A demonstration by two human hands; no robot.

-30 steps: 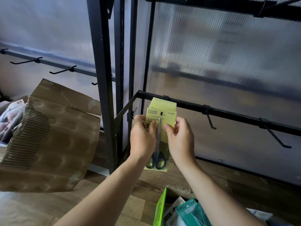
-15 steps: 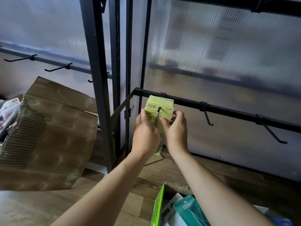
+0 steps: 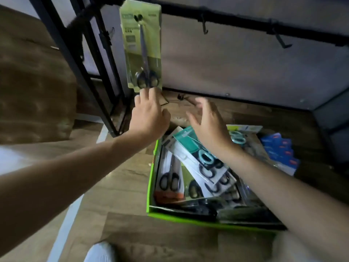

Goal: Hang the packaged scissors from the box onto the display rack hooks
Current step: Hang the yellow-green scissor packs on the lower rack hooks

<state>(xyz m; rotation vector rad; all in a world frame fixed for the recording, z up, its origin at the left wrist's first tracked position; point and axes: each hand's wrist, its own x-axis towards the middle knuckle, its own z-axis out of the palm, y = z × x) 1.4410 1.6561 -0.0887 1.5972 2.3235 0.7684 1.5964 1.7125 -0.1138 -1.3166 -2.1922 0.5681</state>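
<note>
Wooden plank floor (image 3: 117,186) fills the lower half of the head view, with a black metal rack (image 3: 236,21) crossing the top of the frame in front of a pale panel. Brown cardboard (image 3: 34,82) lies at the left edge.

A yellow-green scissors pack (image 3: 132,53) hangs from the rack bar at upper centre-left, black handles downward. It looks like the front of a small stack, though blur makes this uncertain. Further right along the bar, an empty hook (image 3: 204,25) and a second empty hook (image 3: 281,40) point downward.

The left hand (image 3: 149,118) reaches up at centre frame. Its fingertips (image 3: 146,92) are fairly straight and touch the pack's lower edge, gripping nothing. The right hand (image 3: 209,125) hovers just right of centre, fingers loosely spread and empty, above a green box (image 3: 151,176) at lower right.

The box holds more carded scissors, including a teal pack (image 3: 188,140) on top. Blue packets (image 3: 279,150) sit beside it at the right edge.

One hanging step appears finished, and the hands seem between placing and fetching. The next move would likely call for lowering the free hand into the box, pinching one card near its top hole, and lifting it to a hook.
</note>
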